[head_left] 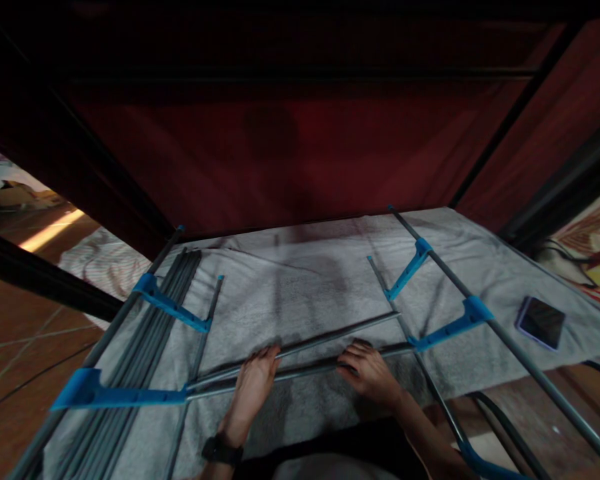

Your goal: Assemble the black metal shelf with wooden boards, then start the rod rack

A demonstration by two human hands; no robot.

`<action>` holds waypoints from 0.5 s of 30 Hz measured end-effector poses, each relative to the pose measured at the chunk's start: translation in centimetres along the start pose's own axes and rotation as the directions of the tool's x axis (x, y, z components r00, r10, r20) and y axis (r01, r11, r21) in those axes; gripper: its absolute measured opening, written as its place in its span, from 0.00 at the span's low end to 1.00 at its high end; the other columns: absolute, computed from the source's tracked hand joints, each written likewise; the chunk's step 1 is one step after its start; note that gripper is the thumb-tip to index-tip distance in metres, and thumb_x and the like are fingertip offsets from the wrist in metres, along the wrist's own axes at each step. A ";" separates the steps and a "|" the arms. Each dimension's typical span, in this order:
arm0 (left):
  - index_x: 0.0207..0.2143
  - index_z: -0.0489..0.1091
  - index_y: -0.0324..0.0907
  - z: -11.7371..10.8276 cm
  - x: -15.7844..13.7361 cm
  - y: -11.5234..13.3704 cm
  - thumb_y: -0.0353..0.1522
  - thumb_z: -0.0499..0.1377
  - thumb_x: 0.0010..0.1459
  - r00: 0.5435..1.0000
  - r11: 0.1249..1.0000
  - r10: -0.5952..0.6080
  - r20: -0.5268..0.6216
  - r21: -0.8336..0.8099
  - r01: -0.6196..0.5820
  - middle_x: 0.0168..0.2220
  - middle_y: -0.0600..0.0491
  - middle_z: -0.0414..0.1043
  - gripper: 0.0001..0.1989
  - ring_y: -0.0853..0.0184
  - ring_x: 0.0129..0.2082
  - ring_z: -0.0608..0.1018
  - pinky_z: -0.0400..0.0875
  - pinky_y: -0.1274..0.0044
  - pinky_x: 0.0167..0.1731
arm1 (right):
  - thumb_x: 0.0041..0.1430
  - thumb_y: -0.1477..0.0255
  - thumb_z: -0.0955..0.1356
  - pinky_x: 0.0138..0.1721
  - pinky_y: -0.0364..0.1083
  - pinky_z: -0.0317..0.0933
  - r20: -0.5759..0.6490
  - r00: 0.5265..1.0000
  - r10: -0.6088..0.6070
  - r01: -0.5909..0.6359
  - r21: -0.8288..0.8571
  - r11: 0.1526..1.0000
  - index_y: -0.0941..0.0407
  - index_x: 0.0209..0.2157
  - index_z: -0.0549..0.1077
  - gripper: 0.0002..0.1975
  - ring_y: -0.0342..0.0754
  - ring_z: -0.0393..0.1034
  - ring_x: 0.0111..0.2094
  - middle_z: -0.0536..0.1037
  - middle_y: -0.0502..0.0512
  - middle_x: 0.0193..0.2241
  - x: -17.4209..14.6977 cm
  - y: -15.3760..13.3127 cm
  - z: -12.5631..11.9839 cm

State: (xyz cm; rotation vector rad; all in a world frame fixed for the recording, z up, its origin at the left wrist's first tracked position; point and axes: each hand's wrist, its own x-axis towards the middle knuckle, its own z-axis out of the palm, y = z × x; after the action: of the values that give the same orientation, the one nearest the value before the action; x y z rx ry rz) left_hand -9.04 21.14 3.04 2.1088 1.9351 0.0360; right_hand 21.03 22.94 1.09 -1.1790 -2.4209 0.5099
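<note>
Two grey metal tubes lie crosswise between the side frames. The upper tube (340, 330) slants up to the right, its right end resting by the right frame's thin pole. The lower tube (305, 369) runs from the left blue plastic bracket (130, 397) to the right blue bracket (445, 333). My left hand (257, 373), a dark watch on its wrist, is closed over the tubes; its fingertips reach the upper one. My right hand (370, 373) has its fingers curled around the lower tube. Whether the tube ends sit inside the brackets cannot be made out.
A bundle of several loose tubes (150, 333) lies within the left frame. A phone (541, 323) rests on the grey cloth (305, 267) at the right. A dark red panel (300, 153) rises behind the cloth. Tiled floor (25, 347) shows at the left.
</note>
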 end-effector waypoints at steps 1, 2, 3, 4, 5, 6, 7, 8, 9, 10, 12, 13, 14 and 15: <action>0.51 0.71 0.42 -0.1 -0.1 -0.1 0.32 0.45 0.68 0.999 1.000 0.017 -0.051 0.002 -0.017 0.47 0.46 0.78 0.18 0.59 0.46 0.79 0.70 0.69 0.48 | 0.64 0.67 0.66 0.45 0.49 0.63 -0.006 1.000 0.004 -0.004 0.012 1.000 0.53 0.40 0.77 0.09 0.50 0.71 0.42 0.79 0.54 0.36 0.1 -0.1 -0.1; 0.50 0.72 0.42 -0.1 -0.1 -0.3 0.32 0.45 0.68 0.994 1.000 0.032 -0.102 0.005 -0.031 0.46 0.46 0.78 0.18 0.59 0.46 0.79 0.70 0.68 0.49 | 0.65 0.67 0.65 0.46 0.50 0.64 -0.019 1.000 0.015 -0.015 0.031 0.999 0.53 0.41 0.77 0.10 0.50 0.71 0.42 0.79 0.54 0.37 0.1 -0.1 -0.3; 0.49 0.72 0.42 -0.2 -0.2 -0.4 0.32 0.45 0.68 0.988 0.999 0.044 -0.148 0.006 -0.044 0.46 0.46 0.78 0.18 0.58 0.45 0.79 0.69 0.66 0.49 | 0.66 0.68 0.63 0.47 0.50 0.64 -0.043 0.998 0.035 -0.033 0.055 0.998 0.52 0.42 0.77 0.11 0.50 0.71 0.43 0.79 0.55 0.38 0.1 -0.1 -0.3; 0.48 0.72 0.42 -0.3 -0.2 -0.6 0.32 0.45 0.68 0.981 0.999 0.051 -0.188 0.003 -0.052 0.45 0.46 0.78 0.17 0.58 0.45 0.78 0.69 0.66 0.49 | 0.67 0.68 0.62 0.48 0.51 0.65 -0.080 0.995 0.066 -0.060 0.084 0.995 0.52 0.42 0.77 0.12 0.50 0.71 0.44 0.79 0.55 0.40 0.2 -0.1 -0.3; 0.47 0.73 0.42 -0.4 -0.3 -0.7 0.32 0.45 0.67 0.974 0.998 0.054 -0.222 -0.006 -0.056 0.44 0.46 0.78 0.17 0.57 0.45 0.78 0.70 0.65 0.48 | 0.67 0.68 0.61 0.49 0.52 0.65 -0.130 0.986 0.109 -0.093 0.121 0.988 0.52 0.43 0.77 0.13 0.51 0.71 0.44 0.78 0.56 0.41 0.2 0.1 -0.2; 0.47 0.73 0.42 -0.5 -0.3 -0.8 0.33 0.45 0.67 0.967 0.998 0.056 -0.250 -0.019 -0.063 0.44 0.46 0.78 0.17 0.57 0.44 0.78 0.70 0.65 0.48 | 0.68 0.68 0.61 0.50 0.53 0.65 -0.184 0.970 0.161 -0.130 0.169 0.977 0.52 0.43 0.77 0.14 0.52 0.71 0.45 0.78 0.57 0.42 0.2 0.2 -0.1; 0.47 0.73 0.42 -0.5 -0.3 -0.9 0.33 0.45 0.67 0.960 0.997 0.062 -0.272 -0.036 -0.075 0.43 0.46 0.78 0.17 0.57 0.44 0.78 0.71 0.65 0.47 | 0.68 0.67 0.61 0.50 0.54 0.65 -0.232 0.947 0.221 -0.167 0.230 0.959 0.52 0.43 0.78 0.15 0.52 0.71 0.46 0.78 0.58 0.43 0.2 0.5 0.0; 0.47 0.73 0.42 -0.6 -0.2 -0.9 0.34 0.45 0.68 0.954 0.995 0.069 -0.290 -0.053 -0.088 0.43 0.47 0.78 0.17 0.57 0.43 0.78 0.71 0.65 0.47 | 0.67 0.66 0.61 0.51 0.54 0.65 -0.265 0.921 0.285 -0.201 0.304 0.931 0.53 0.43 0.78 0.15 0.53 0.72 0.46 0.79 0.58 0.42 0.3 0.7 0.1; 0.47 0.72 0.42 -0.6 -0.2 -1.0 0.34 0.45 0.68 0.949 0.993 0.076 -0.306 -0.068 -0.101 0.42 0.47 0.78 0.17 0.57 0.43 0.78 0.71 0.66 0.46 | 0.67 0.64 0.61 0.51 0.54 0.65 -0.279 0.894 0.350 -0.230 0.385 0.894 0.54 0.42 0.78 0.15 0.53 0.72 0.46 0.79 0.59 0.41 0.3 0.9 0.2; 0.47 0.72 0.42 -0.6 -0.1 -1.0 0.34 0.45 0.68 0.945 0.990 0.084 -0.316 -0.080 -0.115 0.42 0.47 0.78 0.17 0.58 0.42 0.78 0.71 0.66 0.46 | 0.66 0.62 0.62 0.51 0.54 0.66 -0.278 0.865 0.418 -0.256 0.471 0.844 0.54 0.42 0.78 0.16 0.53 0.72 0.45 0.79 0.59 0.41 0.4 1.2 0.3; 0.47 0.72 0.41 -0.6 -0.1 -1.0 0.34 0.45 0.68 0.939 0.986 0.102 -0.327 -0.088 -0.138 0.42 0.47 0.78 0.17 0.58 0.42 0.78 0.71 0.66 0.45 | 0.64 0.60 0.64 0.49 0.53 0.67 -0.242 0.795 0.556 -0.295 0.647 0.703 0.55 0.42 0.77 0.16 0.52 0.73 0.44 0.79 0.58 0.41 0.6 1.6 0.3; 0.46 0.72 0.42 -0.6 -0.1 -0.9 0.34 0.45 0.68 0.936 0.985 0.112 -0.333 -0.085 -0.148 0.42 0.47 0.78 0.17 0.58 0.42 0.77 0.71 0.66 0.45 | 0.62 0.59 0.66 0.48 0.53 0.68 -0.212 0.753 0.623 -0.298 0.734 0.611 0.55 0.41 0.76 0.16 0.52 0.74 0.43 0.79 0.57 0.40 0.7 1.8 0.2; 0.46 0.72 0.42 -0.6 -0.1 -0.9 0.34 0.46 0.68 0.933 0.984 0.121 -0.338 -0.081 -0.157 0.42 0.47 0.78 0.17 0.58 0.42 0.77 0.71 0.66 0.45 | 0.60 0.58 0.68 0.47 0.53 0.68 -0.174 0.711 0.681 -0.284 0.815 0.505 0.55 0.40 0.76 0.15 0.51 0.74 0.41 0.79 0.56 0.40 0.8 1.9 0.0; 0.46 0.72 0.42 -0.6 -0.1 -0.9 0.34 0.46 0.68 0.930 0.983 0.132 -0.342 -0.078 -0.168 0.42 0.47 0.78 0.16 0.58 0.41 0.77 0.71 0.66 0.45 | 0.57 0.58 0.70 0.46 0.52 0.69 -0.133 0.672 0.728 -0.248 0.887 0.391 0.55 0.38 0.75 0.15 0.51 0.74 0.40 0.79 0.55 0.38 1.0 2.1 -0.2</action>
State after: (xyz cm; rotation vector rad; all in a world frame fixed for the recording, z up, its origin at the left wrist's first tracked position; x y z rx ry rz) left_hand -10.08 21.19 3.43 2.2922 1.8892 0.5526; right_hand 21.93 24.96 0.42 -1.3351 -1.0052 1.1776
